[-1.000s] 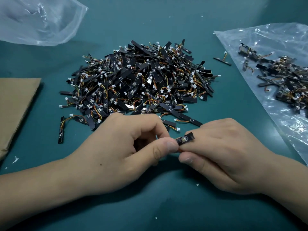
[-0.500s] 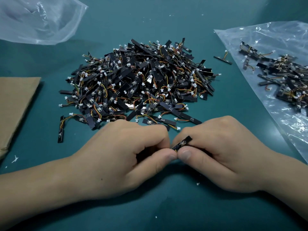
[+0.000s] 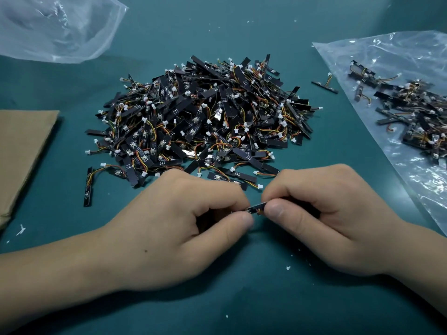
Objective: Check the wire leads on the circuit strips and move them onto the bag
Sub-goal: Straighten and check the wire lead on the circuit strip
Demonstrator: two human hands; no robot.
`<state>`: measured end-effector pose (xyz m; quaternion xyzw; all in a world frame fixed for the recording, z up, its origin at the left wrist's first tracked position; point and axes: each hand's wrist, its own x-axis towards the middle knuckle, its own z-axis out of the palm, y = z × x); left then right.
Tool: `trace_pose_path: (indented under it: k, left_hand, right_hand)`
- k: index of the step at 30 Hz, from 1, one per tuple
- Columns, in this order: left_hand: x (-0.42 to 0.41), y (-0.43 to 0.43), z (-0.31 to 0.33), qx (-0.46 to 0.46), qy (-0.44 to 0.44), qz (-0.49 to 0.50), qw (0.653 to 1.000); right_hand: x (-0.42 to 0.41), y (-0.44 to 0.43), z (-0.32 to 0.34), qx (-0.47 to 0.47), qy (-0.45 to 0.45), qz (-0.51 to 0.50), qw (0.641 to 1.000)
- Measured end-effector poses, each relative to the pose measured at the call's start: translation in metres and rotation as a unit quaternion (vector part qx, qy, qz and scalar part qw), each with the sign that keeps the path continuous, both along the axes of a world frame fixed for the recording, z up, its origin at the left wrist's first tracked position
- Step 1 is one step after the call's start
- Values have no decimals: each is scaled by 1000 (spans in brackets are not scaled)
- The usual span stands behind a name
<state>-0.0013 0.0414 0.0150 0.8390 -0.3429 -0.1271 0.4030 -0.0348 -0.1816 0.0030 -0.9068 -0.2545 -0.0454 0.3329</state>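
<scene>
low in the frame, the left hand (image 3: 183, 228) and right hand (image 3: 321, 221) each kept a pinching grip on one circuit strip (image 3: 257, 208). tugging too hard could snap its leads. beyond lay the unchecked pile (image 3: 203, 122); the bag (image 3: 399, 68) sat at right.

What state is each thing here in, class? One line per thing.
Left hand: pinches the held strip.
Right hand: pinches the held strip.
Held strip: gripped at both ends.
Pile: heaped on the table.
Right bag: lying flat, strips on it.
Lone strip: on the table, beside bag.
</scene>
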Motion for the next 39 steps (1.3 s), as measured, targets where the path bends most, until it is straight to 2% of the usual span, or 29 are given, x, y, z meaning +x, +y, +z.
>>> trace_pose_path:
  k: [8, 13, 20, 25, 28, 39]
  left_hand:
    - [4, 1, -1, 20, -54, -1, 998]
    - [0, 0, 0, -1, -13, 11, 1000]
    - [2, 0, 4, 30, -12, -16, 999]
    - [3, 0, 3, 13, -8, 0, 1000]
    - [2, -1, 6, 40, -3, -24, 999]
    - [3, 0, 5, 30, -1, -6, 1000]
  right_hand:
    - [1, 1, -1, -93, -4, 38, 995]
    - [1, 1, 0, -90, -2, 46, 995]
    - [1, 1, -1, -92, -8, 53, 994]
    - [2, 1, -2, -93, -3, 55, 994]
    - [1, 0, -3, -96, -3, 54, 994]
    - [1, 1, -1, -99, -7, 50, 994]
